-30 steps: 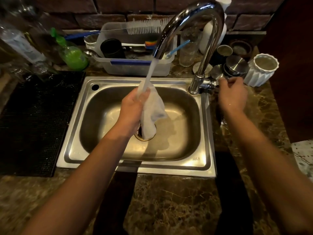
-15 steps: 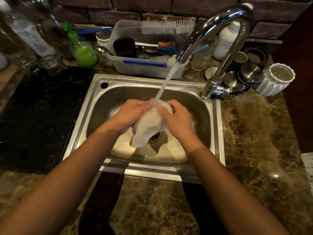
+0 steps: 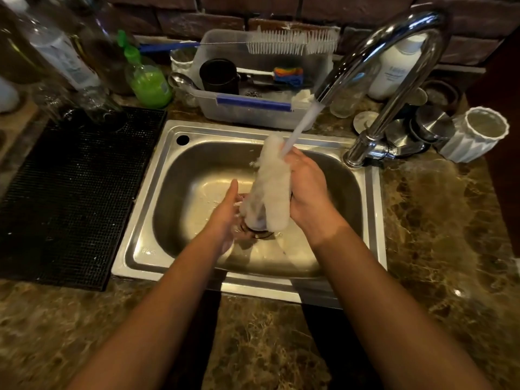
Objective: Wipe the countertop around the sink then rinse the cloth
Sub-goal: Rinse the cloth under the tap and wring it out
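Observation:
A white cloth (image 3: 271,187), wet and stretched lengthwise, hangs over the steel sink (image 3: 197,175) under the water stream (image 3: 302,126) from the chrome tap (image 3: 394,52). My right hand (image 3: 306,190) grips the cloth along its right side, near the top where the water lands. My left hand (image 3: 228,215) is lower, at the cloth's bottom end above the drain, fingers stretched out flat against it. The brown marbled countertop (image 3: 439,235) surrounds the sink.
A black mesh mat (image 3: 70,187) lies left of the sink. Behind it stand a clear tub (image 3: 253,108) with brushes and a black cup, a green bottle (image 3: 147,80) and clear bottles. A white ribbed pot (image 3: 475,133) and metal lids sit at the right.
My right hand left the tap handle and joined the cloth. The cloth went from bunched between both hands to stretched long, my right hand high and my left hand low.

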{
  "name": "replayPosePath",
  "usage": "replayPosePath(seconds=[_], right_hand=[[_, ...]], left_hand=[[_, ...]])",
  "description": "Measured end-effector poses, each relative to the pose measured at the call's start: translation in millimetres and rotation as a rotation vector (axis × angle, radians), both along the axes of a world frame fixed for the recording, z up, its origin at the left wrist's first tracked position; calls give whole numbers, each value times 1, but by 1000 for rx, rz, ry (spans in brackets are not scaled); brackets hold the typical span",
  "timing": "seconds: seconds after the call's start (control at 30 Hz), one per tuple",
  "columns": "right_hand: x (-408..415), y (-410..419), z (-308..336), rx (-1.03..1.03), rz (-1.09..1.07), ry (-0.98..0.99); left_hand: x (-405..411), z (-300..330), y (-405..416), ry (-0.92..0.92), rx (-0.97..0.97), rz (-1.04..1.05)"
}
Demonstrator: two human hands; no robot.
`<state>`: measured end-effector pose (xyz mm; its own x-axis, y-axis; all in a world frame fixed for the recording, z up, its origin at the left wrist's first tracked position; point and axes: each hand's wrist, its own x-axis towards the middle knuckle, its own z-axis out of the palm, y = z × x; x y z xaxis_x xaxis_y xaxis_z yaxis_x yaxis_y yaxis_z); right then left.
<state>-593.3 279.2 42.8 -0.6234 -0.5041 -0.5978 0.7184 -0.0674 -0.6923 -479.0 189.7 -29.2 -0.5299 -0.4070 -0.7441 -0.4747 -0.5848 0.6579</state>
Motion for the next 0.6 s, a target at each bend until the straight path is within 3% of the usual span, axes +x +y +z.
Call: replayPosePath(seconds=[0.1, 0.17, 0.23, 0.5, 0.6], right_hand=[[3, -11, -6, 12, -62, 17], [2, -12, -11, -12, -68, -91], [-1, -7, -19, 47, -54, -70], [17, -14, -83, 665, 252, 812], [50, -21, -93, 697, 200, 924]], left_hand=[[-5, -7, 19, 186, 307, 123], [-12, -11, 23, 274, 363, 218], [-22, -15, 18, 292, 334, 243], [-52, -38, 6, 64, 96, 148], [-51, -50, 2, 81, 70, 132]])
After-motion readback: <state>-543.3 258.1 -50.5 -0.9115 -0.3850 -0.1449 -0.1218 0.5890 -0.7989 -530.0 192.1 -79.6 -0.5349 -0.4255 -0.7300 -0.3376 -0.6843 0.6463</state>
